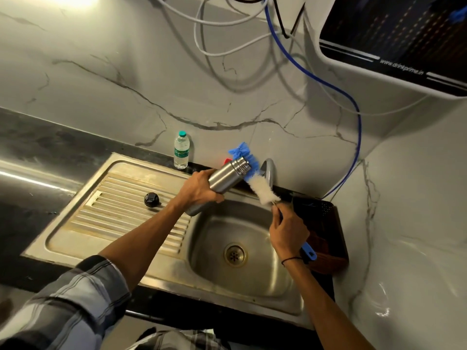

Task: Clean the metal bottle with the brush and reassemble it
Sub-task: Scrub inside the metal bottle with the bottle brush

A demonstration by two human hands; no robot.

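My left hand (pixel 199 189) grips the metal bottle (pixel 225 179) around its body and holds it tilted over the sink, its open threaded mouth up and to the right. My right hand (pixel 288 233) holds the bottle brush (pixel 262 189) by its blue handle. The brush's blue and white bristles lie just outside the bottle's mouth, the blue tip behind it. The bottle's black cap (pixel 151 199) sits on the ribbed draining board, apart from the bottle.
The steel sink (pixel 255 223) has a basin with a drain on the right and a curved tap (pixel 269 170) behind it. A small plastic water bottle (pixel 181 154) stands at the wall. A dark board (pixel 326 233) lies right of the basin. Cables and a water purifier (pixel 394 39) hang above.
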